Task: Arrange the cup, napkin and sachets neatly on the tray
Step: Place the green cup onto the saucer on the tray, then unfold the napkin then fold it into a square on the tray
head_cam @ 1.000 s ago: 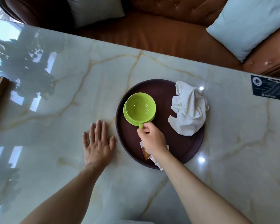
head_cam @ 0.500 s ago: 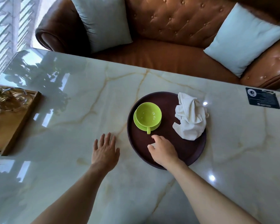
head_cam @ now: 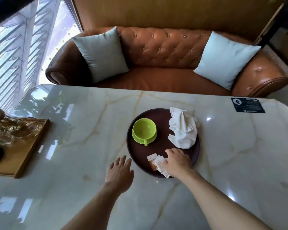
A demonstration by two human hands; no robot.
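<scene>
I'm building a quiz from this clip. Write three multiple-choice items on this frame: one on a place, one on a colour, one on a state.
1. Where does the napkin lie?
A. on the right part of the tray
B. on the sofa
C. on the wooden tray at left

2. What colour is the cup?
A. white
B. lime green
C. brown

3. How does the left hand lie?
A. it grips the cup's handle
B. it holds a sachet
C. it rests flat on the table beside the tray

Answers: 1 A, the crumpled white cloth sits inside the dark round tray's right rim. 2 B, cup and saucer are both bright green. 3 C, its fingers are spread on the marble, while the right hand is on the sachets.
</scene>
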